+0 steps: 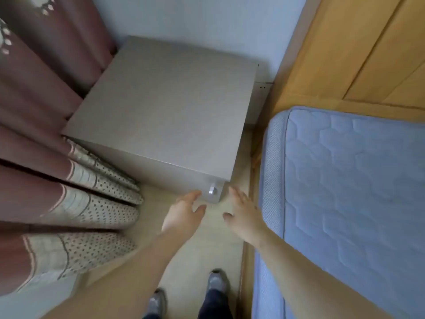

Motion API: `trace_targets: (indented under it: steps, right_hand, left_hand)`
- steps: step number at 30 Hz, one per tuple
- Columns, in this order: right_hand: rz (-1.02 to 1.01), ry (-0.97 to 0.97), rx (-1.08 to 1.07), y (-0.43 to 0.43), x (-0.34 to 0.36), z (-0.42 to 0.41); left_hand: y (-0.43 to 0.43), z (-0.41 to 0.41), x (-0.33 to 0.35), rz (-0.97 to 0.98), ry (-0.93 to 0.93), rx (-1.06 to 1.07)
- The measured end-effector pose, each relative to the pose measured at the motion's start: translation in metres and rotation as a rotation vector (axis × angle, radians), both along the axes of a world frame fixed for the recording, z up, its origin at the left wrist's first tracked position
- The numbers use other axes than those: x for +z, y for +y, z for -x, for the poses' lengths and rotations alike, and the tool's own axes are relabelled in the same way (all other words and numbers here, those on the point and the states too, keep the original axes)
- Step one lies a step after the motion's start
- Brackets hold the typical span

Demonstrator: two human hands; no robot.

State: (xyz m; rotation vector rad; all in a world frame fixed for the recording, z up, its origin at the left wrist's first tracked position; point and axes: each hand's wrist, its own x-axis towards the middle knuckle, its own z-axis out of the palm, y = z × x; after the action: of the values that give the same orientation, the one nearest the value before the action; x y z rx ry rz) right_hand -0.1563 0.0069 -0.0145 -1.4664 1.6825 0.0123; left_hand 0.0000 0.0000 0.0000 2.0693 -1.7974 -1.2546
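A light grey bedside cabinet [165, 107] stands in the corner, its flat top bare. A small metal knob [213, 190] sits on its front face near the lower right corner. My left hand [186, 211] reaches forward just left of the knob, fingers relaxed, its fingertips close to the cabinet front. My right hand [243, 211] is stretched out just right of the knob with fingers straight and spread, holding nothing. Whether either hand touches the cabinet cannot be told.
Dark red curtains [46, 134] with a dotted beige hem hang at the left. A blue quilted mattress [356, 192] on a wooden bed fills the right, with a wooden headboard [345, 54] behind. My two feet [216, 284] stand on the narrow strip of pale floor between.
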Motion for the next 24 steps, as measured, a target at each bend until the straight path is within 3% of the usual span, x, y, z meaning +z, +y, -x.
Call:
trace_targets:
  steps: [4,9,17,24]
  right_hand:
    - [0.005,-0.283,-0.235,-0.023,-0.028,-0.013]
    - [0.004,-0.545,-0.458,-0.023,-0.036,-0.022]
    - [-0.021,-0.507,-0.446,-0.012,-0.030,-0.020]
    - [-0.071,-0.344,-0.407,0.027,-0.028,-0.033]
  left_hand:
    - [-0.005,0.007,-0.023,0.008,0.052,0.020]
    - [-0.007,0.005,-0.036,-0.016,0.125,0.326]
    - [-0.004,0.009,-0.035,-0.004,0.287,0.514]
    - [0.020,0.001,-0.019,0.067,0.335,0.643]
